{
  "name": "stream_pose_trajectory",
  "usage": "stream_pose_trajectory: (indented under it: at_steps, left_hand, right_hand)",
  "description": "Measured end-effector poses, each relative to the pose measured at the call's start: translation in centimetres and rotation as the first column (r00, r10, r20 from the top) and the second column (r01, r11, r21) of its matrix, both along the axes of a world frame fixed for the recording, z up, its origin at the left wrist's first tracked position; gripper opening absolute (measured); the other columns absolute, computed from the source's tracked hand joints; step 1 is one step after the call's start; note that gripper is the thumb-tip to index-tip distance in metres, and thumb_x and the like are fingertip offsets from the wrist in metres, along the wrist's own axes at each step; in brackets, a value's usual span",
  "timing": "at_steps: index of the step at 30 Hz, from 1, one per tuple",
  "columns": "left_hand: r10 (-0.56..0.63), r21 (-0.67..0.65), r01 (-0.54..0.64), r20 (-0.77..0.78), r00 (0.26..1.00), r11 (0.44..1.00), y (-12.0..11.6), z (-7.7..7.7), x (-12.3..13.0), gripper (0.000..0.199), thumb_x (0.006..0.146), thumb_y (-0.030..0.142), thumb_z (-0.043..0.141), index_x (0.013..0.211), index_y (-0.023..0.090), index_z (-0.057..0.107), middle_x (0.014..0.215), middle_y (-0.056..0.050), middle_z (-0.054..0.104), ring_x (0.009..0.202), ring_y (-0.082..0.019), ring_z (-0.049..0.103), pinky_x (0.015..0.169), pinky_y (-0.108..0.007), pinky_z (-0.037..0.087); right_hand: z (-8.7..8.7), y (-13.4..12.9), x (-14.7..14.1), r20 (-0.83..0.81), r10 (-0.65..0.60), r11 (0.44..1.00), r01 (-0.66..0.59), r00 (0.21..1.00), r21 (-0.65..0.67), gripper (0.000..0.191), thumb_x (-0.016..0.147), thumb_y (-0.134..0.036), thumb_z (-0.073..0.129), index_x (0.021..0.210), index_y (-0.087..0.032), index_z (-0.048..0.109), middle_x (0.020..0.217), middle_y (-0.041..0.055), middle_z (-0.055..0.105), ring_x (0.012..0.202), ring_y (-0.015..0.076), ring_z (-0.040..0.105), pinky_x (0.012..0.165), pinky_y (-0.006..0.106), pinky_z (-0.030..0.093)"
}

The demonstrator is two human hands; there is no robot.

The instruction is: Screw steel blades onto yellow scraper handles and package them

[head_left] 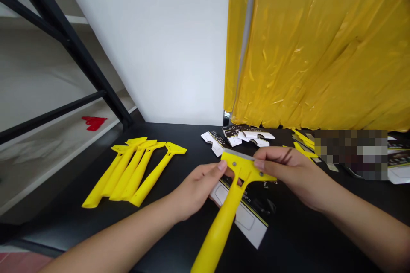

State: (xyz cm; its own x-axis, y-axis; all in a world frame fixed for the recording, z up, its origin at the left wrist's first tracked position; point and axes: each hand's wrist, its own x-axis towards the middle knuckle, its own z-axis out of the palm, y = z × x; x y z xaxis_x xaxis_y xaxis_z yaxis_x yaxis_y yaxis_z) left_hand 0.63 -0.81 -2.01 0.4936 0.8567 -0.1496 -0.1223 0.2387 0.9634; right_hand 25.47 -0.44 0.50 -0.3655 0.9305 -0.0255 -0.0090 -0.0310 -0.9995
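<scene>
On the left, a red item [94, 123] lay on a pale shelf [45, 170] behind black metal bars [86, 70]. Next, on the black surface [173, 239], a group of yellow handles [130, 172] lay side by side, flared heads pointing away from the person. The left hand [201, 187] had its fingers closed on the left end of the head of a yellow scraper [232, 204], whose handle slanted down toward the person. Beneath the scraper lay a black-and-white card [248, 217]; more printed cards [237, 137] lay beyond it, near the wall. The right hand [294, 172] pinched the head's right part, by the metal blade [238, 154]. Farther right lay more yellow pieces [304, 145] and a blurred-out patch, below yellow plastic wrapping [323, 51].
</scene>
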Motion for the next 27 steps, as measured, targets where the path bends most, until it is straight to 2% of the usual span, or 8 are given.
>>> stream_pose_trajectory:
  at_steps: [2,6,9,12,15,19,22,27]
  left_hand:
    - [0.06,0.016,-0.06,0.017,0.998,0.998,0.4,0.0,0.0,0.055,0.094,0.07,0.068,0.099,0.017,0.082,0.08,-0.007,0.075,0.067,-0.017,0.067,0.065,-0.026,0.056]
    - [0.128,-0.08,-0.121,0.087,0.988,0.989,0.6,0.4,0.2,0.042,0.096,0.05,0.076,0.128,0.023,0.077,0.078,-0.002,0.074,0.062,-0.015,0.066,0.069,-0.027,0.057]
    - [0.172,-0.16,-0.152,0.118,0.978,0.975,0.6,0.9,0.2,0.049,0.095,0.04,0.08,0.142,0.028,0.069,0.085,-0.002,0.076,0.068,-0.018,0.072,0.066,-0.026,0.058]
    - [0.19,-0.249,-0.149,0.147,0.971,0.957,0.6,1.4,0.1,0.038,0.098,0.037,0.076,0.134,0.024,0.07,0.097,-0.006,0.079,0.063,-0.016,0.073,0.059,-0.024,0.059]
    - [0.232,-0.314,-0.162,0.2,0.952,0.936,0.8,1.7,0.1,0.021,0.102,0.031,0.069,0.12,0.02,0.072,0.098,-0.007,0.08,0.058,-0.015,0.072,0.062,-0.027,0.063]
    - [0.248,-0.395,-0.117,0.298,0.922,0.911,1.1,1.3,0.0,0.022,0.106,0.035,0.061,0.113,0.017,0.072,0.101,-0.011,0.081,0.08,-0.023,0.08,0.078,-0.035,0.067]
    - [0.227,-0.388,-0.097,0.303,0.925,0.916,1.2,0.8,-0.1,0.028,0.106,0.04,0.06,0.108,0.015,0.072,0.1,-0.013,0.08,0.086,-0.024,0.08,0.084,-0.038,0.067]
    - [0.204,-0.317,-0.103,0.302,0.931,0.943,0.9,0.8,0.0,0.026,0.105,0.034,0.06,0.104,0.013,0.075,0.101,-0.012,0.077,0.082,-0.022,0.076,0.075,-0.037,0.068]
  right_hand:
    - [0.0,0.1,0.2,-0.043,-0.061,0.998,0.061,0.997,0.005,0.028,0.088,-0.047,0.085,0.082,-0.021,0.078,0.072,-0.0012,0.062,0.064,0.0116,0.046,0.06,0.024,0.038]
    - [0.4,0.1,0.3,-0.099,-0.151,0.989,0.15,0.984,-0.012,0.028,0.084,-0.047,0.087,0.08,-0.021,0.077,0.073,-0.0008,0.059,0.062,0.0111,0.042,0.054,0.023,0.032]
    - [0.9,0.2,0.5,-0.166,-0.217,0.976,0.216,0.962,-0.026,0.028,0.083,-0.045,0.087,0.078,-0.021,0.075,0.074,0.0004,0.059,0.061,0.0112,0.042,0.051,0.023,0.03]
    - [1.4,0.5,0.9,-0.226,-0.242,0.968,0.251,0.943,0.011,0.028,0.085,-0.043,0.086,0.075,-0.019,0.073,0.068,-0.0015,0.054,0.057,0.0098,0.038,0.05,0.023,0.027]
    - [1.6,0.7,1.3,-0.252,-0.269,0.956,0.29,0.93,0.051,0.027,0.088,-0.04,0.083,0.074,-0.019,0.072,0.063,-0.0029,0.049,0.056,0.0101,0.037,0.051,0.024,0.028]
    - [1.7,0.9,1.6,-0.281,-0.317,0.93,0.355,0.906,0.097,0.024,0.091,-0.038,0.081,0.076,-0.021,0.072,0.063,-0.003,0.048,0.058,0.0114,0.038,0.052,0.025,0.03]
    - [1.7,0.8,1.5,-0.286,-0.348,0.911,0.394,0.893,0.122,0.023,0.089,-0.038,0.082,0.077,-0.021,0.073,0.065,-0.0029,0.049,0.059,0.0115,0.039,0.053,0.026,0.03]
    - [2.1,0.6,1.5,-0.318,-0.39,0.87,0.459,0.864,0.18,0.022,0.091,-0.036,0.081,0.078,-0.02,0.073,0.068,-0.002,0.052,0.06,0.011,0.04,0.054,0.027,0.031]
